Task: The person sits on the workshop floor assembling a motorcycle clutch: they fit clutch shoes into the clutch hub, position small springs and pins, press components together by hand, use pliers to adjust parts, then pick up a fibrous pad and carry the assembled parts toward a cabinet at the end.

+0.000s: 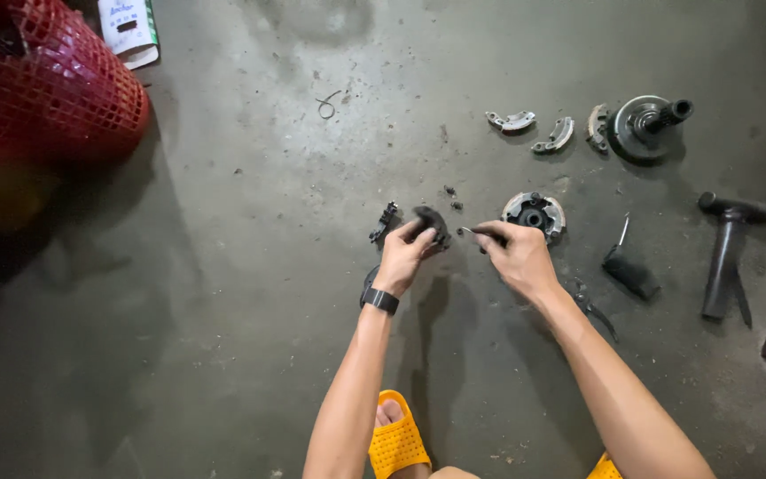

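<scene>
Clutching a dark part (432, 223), the left hand (403, 255); right hand (516, 253) pinches a small tool (472, 232).

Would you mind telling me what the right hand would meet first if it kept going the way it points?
Probably the dark part held by the left hand; the right hand points its small tool leftward at it.

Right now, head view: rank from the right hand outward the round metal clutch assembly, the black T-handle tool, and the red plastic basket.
1. Round metal clutch assembly: just beyond the right hand, slightly to its right.
2. Black T-handle tool: lying on the floor far to the right.
3. Red plastic basket: top left corner, across the floor past the left hand.
</scene>
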